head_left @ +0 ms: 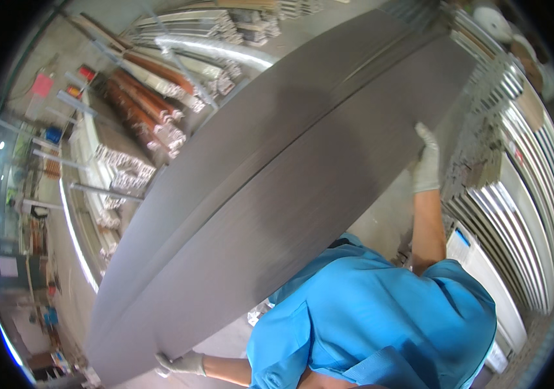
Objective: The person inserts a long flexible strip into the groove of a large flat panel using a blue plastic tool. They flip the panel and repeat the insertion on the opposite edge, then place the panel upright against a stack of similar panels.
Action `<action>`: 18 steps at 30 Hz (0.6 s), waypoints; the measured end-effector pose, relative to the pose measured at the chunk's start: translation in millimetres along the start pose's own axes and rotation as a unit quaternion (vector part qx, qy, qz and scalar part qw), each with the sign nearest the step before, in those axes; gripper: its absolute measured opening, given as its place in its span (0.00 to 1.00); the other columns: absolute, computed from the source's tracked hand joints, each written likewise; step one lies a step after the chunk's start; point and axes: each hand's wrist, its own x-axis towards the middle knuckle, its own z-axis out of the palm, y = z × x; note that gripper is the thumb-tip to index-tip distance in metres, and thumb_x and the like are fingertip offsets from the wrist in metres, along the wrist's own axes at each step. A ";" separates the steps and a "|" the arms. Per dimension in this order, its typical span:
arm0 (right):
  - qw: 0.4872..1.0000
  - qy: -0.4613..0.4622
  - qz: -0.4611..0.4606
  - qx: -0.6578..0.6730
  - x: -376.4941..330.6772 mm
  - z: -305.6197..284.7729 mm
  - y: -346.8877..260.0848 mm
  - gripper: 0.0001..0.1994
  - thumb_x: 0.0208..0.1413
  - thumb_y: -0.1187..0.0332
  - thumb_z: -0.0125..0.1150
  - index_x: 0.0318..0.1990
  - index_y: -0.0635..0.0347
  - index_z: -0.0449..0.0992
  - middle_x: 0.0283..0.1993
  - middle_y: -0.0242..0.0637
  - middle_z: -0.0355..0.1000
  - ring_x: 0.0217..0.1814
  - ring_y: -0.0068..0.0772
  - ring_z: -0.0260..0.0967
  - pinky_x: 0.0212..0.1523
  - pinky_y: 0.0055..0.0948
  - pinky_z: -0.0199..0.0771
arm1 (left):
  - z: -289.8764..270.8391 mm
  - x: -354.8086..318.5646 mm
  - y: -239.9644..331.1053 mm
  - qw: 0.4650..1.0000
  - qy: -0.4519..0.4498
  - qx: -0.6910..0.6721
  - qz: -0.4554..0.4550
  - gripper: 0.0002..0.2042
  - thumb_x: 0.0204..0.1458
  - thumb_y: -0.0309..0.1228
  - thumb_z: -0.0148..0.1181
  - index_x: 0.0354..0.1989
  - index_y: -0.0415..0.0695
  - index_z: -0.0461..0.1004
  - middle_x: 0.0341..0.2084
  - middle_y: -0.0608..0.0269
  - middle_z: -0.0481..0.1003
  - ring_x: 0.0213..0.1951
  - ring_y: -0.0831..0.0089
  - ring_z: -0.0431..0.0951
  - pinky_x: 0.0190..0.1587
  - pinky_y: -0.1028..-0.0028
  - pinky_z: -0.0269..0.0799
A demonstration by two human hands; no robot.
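A long, dark grey-brown panel (270,214) slants across the view from the lower left to the upper right. A dark lengthwise line and raised ridges run along its face; whether it is one piece or two side by side, I cannot tell. At its near lower-left edge my left hand (183,364), in a pale glove, is closed round the rim with the fingers partly hidden. My right hand (427,165), gloved too, grips the same edge farther up, its thumb side over the face and the other fingers hidden below.
Long brown profiles (144,107) and white profiles (115,152) lie stacked on metal rack arms to the left. More grey lengths (186,26) are piled at the back. Silvery profiles (510,220) stand in a dense stack close on the right. Pale floor (380,220) shows beneath the panel.
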 end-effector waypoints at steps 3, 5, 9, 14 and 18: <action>0.998 0.018 -0.038 -0.041 7.6 -3.5 -23.8 0.25 0.48 0.66 0.73 0.55 0.62 0.75 0.55 0.41 0.73 0.59 0.39 0.70 0.66 0.38 0.70 | 40.1 -24.4 24.0 0.997 0.039 0.069 -0.010 0.21 0.50 0.20 0.70 0.55 0.39 0.77 0.49 0.57 0.67 0.52 0.65 0.74 0.58 0.68 0.76; 0.998 -0.030 -0.033 -0.034 18.8 -8.2 -40.0 0.28 0.49 0.65 0.72 0.58 0.65 0.73 0.56 0.42 0.73 0.60 0.41 0.70 0.66 0.39 0.69 | 72.4 -37.3 43.2 0.994 0.086 0.055 -0.032 0.18 0.52 0.21 0.69 0.52 0.39 0.78 0.49 0.57 0.69 0.53 0.66 0.74 0.59 0.68 0.75; 0.999 -0.017 -0.047 0.011 50.7 -35.4 -61.5 0.23 0.50 0.71 0.72 0.54 0.68 0.76 0.54 0.43 0.74 0.57 0.42 0.72 0.62 0.39 0.75 | 134.4 -58.2 80.7 0.974 0.074 -0.139 -0.162 0.12 0.50 0.28 0.69 0.41 0.35 0.78 0.43 0.57 0.77 0.49 0.68 0.76 0.54 0.70 0.75; 0.998 -0.010 -0.058 0.011 73.3 -77.3 -58.1 0.20 0.52 0.68 0.72 0.51 0.68 0.77 0.50 0.42 0.77 0.51 0.38 0.77 0.55 0.35 0.81 | 177.6 -71.9 92.7 0.961 0.080 -0.150 -0.220 0.15 0.50 0.29 0.69 0.44 0.35 0.78 0.45 0.55 0.77 0.49 0.67 0.77 0.55 0.68 0.75; 0.998 0.006 -0.062 0.005 71.3 -99.8 -57.2 0.20 0.53 0.67 0.72 0.50 0.67 0.77 0.50 0.41 0.77 0.51 0.37 0.77 0.54 0.35 0.82 | 189.0 -66.2 81.0 0.955 0.069 -0.175 -0.227 0.17 0.49 0.27 0.69 0.47 0.34 0.77 0.44 0.54 0.78 0.48 0.65 0.78 0.54 0.67 0.76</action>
